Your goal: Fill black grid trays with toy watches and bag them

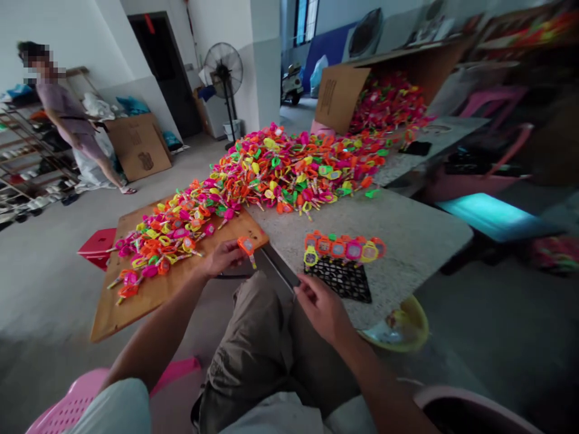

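Observation:
My left hand [225, 258] pinches an orange toy watch [246, 245] over the front corner of the wooden board, its strap end hanging down. Close to the stone table's near edge is my right hand [322, 301], thumb and fingers pressed together; whatever is between them, if anything, is too small to make out. Just beyond it a black perforated mat [346, 281] lies on the table. Along the mat's far side runs a row of toy watches [339, 248] in orange, pink and yellow. A large heap of similar colourful toy watches [280, 169] spreads behind both hands.
The wooden board [242, 228] adjoins the stone table [407, 229]. At the back, a tipped cardboard box [340, 96] spills more watches. A yellow basin [414, 328] sits below the table's right side. A person [72, 111] walks at far left, near a standing fan [223, 69].

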The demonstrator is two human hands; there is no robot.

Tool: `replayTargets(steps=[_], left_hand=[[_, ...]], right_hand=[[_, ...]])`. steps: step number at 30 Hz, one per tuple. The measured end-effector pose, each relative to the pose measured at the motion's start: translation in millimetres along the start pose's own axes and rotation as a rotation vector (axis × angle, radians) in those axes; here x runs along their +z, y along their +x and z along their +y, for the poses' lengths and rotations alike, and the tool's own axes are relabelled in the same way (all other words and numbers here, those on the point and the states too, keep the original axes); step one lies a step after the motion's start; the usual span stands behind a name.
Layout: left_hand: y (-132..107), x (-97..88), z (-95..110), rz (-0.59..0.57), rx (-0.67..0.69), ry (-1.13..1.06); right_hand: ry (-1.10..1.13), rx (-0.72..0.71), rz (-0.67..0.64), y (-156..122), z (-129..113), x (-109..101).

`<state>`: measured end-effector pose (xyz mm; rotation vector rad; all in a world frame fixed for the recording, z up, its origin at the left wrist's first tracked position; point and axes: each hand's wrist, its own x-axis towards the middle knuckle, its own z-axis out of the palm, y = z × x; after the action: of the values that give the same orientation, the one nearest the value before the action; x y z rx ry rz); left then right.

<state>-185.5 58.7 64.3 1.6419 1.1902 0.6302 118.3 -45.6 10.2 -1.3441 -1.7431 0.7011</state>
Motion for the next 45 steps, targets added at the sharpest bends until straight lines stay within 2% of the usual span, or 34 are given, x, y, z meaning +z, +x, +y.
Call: replayTargets(steps=[2,5,8,10,12,14,16,19,22,25,28,33,40,45], left_hand=[[-2.4,29.9,15.7,-0.115,0.02,-0.112],[-3.9,70.2,37.0,-0.239,0.066,-0.124],[-2.6,98.5,52.0,-0.313,0.117,-0.094],[1.7,110.1,53.9,-0.324,0.139,-0.112],[10.3,118.2,47.7,-0.253,0.154,-0.122],[23.1,126.2,36.0,-0.09,0.161,-0.069],[37.5,136.7,24.2,0.09,0.169,0.0],[55.5,156.2,16.9,0.26,0.204,0.045],[65.5,172.1,22.1,0.342,0.281,0.115],[70.6,178.5,27.6,0.362,0.384,0.21],[74.1,177.5,26.2,0.357,0.445,0.252],[78.6,170.3,16.0,0.286,0.471,0.181],[78.4,166.0,9.7,0.244,0.521,0.113],[78.0,167.6,7.0,0.246,0.521,0.084]], right_hand=[[0.002,-0.01,-0.047,2.2,-12.3,0.0],[-0.042,-0.012,-0.135,1.6,-21.6,-2.7],[-0.048,-0.026,-0.179,-2.7,-18.4,-7.4],[-0.03,-0.025,-0.151,-3.9,-9.0,-13.2],[-0.036,0.04,-0.05,-0.3,5.9,-21.6],[-0.067,0.165,0.086,9.0,24.0,-30.3],[-0.11,0.275,0.165,22.7,41.6,-36.0],[-0.197,0.296,0.111,43.7,60.5,-34.6],[-0.231,0.209,0.047,56.7,70.9,-25.4],[-0.208,0.165,0.035,61.5,78.6,-18.2],[-0.192,0.154,0.017,63.3,85.0,-17.7],[-0.231,0.123,-0.027,65.9,89.2,-21.1],[-0.479,0.1,-0.003,62.4,82.3,-13.6],[-0.414,0.11,-0.024,62.7,85.2,-15.0]])
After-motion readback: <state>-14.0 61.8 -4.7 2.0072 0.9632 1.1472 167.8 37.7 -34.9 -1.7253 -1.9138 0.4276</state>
